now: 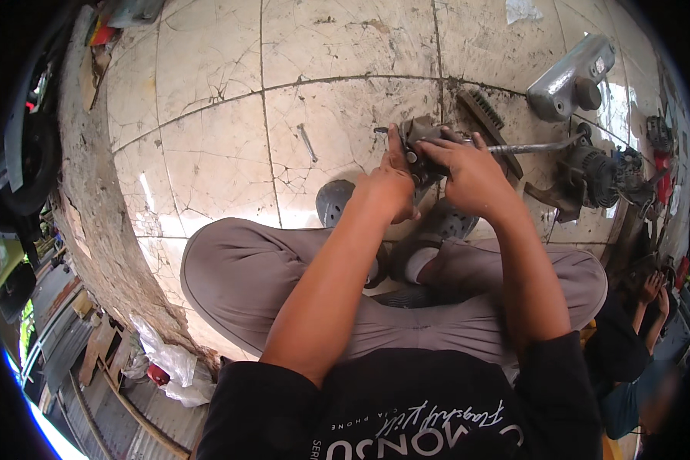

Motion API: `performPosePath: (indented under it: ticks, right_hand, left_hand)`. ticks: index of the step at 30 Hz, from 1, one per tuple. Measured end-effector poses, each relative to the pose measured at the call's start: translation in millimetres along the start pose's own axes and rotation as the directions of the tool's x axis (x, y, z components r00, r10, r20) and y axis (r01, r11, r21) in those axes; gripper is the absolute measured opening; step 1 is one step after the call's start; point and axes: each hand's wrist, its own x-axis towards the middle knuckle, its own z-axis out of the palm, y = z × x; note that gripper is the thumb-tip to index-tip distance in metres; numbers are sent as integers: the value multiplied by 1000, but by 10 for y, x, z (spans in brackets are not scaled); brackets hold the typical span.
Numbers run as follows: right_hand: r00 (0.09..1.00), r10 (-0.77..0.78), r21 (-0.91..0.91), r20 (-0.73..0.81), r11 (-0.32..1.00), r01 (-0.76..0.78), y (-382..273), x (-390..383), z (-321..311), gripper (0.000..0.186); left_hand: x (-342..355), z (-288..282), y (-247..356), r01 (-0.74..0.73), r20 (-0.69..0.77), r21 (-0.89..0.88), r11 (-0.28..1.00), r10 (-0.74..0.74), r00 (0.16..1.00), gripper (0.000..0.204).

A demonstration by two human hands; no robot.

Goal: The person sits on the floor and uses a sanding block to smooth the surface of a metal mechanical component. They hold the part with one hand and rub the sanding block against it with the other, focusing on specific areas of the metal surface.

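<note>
Head view: I am squatting over a cracked, stained tile floor [207,115], looking down past my grey trousers at both my hands.
Left hand: my left hand [391,180] is gripping the near left side of a dark metal part [422,136], thumb stretching up along its edge.
Right hand: my right hand [468,172] is pressing over the top and right side of the same part, fingers [441,146] curling onto it.
Metal part: it is sitting low over the floor just ahead of my dark perforated sandals [336,201], caught between both hands; I cannot tell its exact shape under my fingers.
Rod: a long grey metal rod [537,146] is lying on the floor, running from beside my right hand toward a dark round mechanical assembly [594,176].
Brush: a dark wire brush [489,123] is lying just beyond my right hand, angled across the tile.
Wrench: a small wrench [307,142] is resting on the floor, left of the part and apart from it.
Cover: a silver metal cover [571,77] is lying farther off at the upper right.
Another person: someone in dark clothes [629,337] is crouching at my right.
</note>
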Motion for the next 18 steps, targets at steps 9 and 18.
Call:
performPosePath:
  ticks: [9,18]
  right_hand:
    - [1000,1,-102,-14,995,-2,9,-3,-1,61]
    - [980,153,332,-130,938,-103,118,-52,-611,40]
  left_hand:
    - [3,-85,82,68,65,28,997,-70,995,133]
    - [10,-18,69,71,-19,59,996,-70,997,131]
